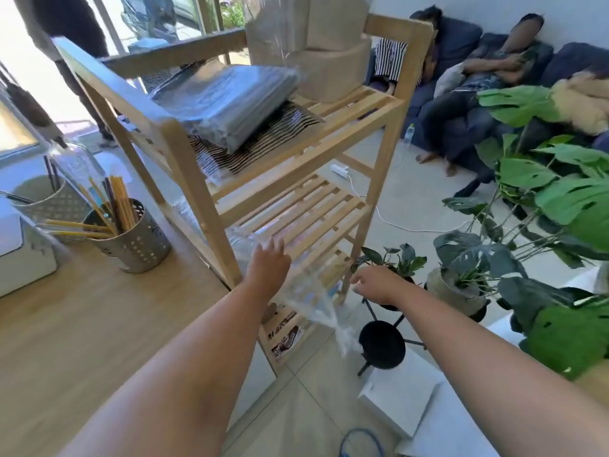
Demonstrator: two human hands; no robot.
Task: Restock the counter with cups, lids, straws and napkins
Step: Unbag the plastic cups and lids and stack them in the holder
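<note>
left hand (268,263) fingers straight on clear plastic sleeve (308,293) | right hand (379,285) beside sleeve, grip unclear

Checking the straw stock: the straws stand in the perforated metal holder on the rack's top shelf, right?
No. The straws do stand in the perforated metal holder, but the head view shows it on the wooden counter beside the rack, not on its top shelf.

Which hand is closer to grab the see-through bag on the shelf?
Left, probably. The left hand lies on the clear bag on the wooden rack's middle shelf; the right hand hovers beside the rack's front leg, seemingly not touching the bag.
</note>
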